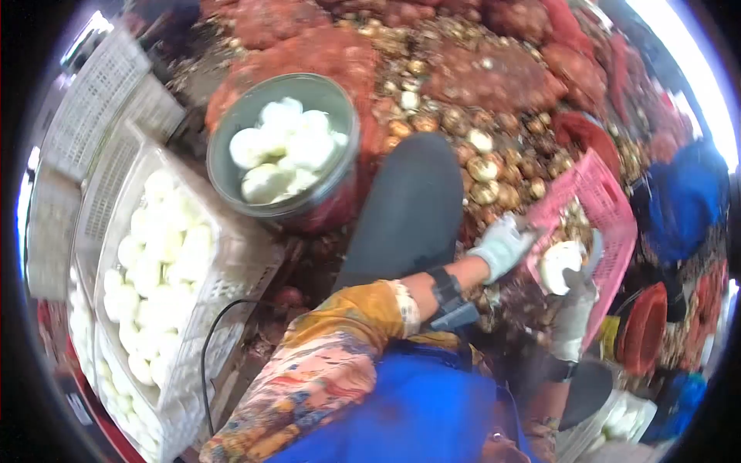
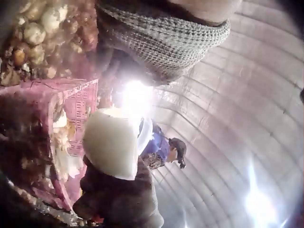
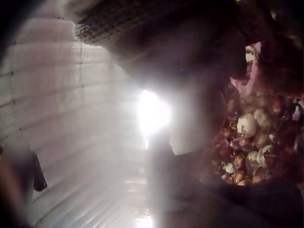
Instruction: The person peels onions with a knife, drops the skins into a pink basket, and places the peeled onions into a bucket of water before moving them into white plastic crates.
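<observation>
In the head view my gloved left hand [image 1: 505, 247] reaches to the near edge of a pink crate [image 1: 606, 197], its dirty fingertips pointing at the rim. Lower right, my gloved right hand [image 1: 575, 312] grips a peeled white onion [image 1: 561, 268]. A grey-blue strip like a blade [image 1: 595, 251] shows beside the onion; its handle is hidden. In the left wrist view the smooth onion [image 2: 111, 147] sits against the dark glove of the right hand [image 2: 121, 197], apart from the left glove's knitted cuff [image 2: 175, 42]. The right wrist view is dark and glared.
A bucket [image 1: 340, 185] of peeled onions stands ahead of my knee. White crates [image 1: 224, 255] of peeled onions fill the left side. Loose unpeeled onions [image 1: 502, 174] and red net sacks [image 1: 494, 77] cover the ground ahead. Another person [image 2: 161, 147] appears in the left wrist view.
</observation>
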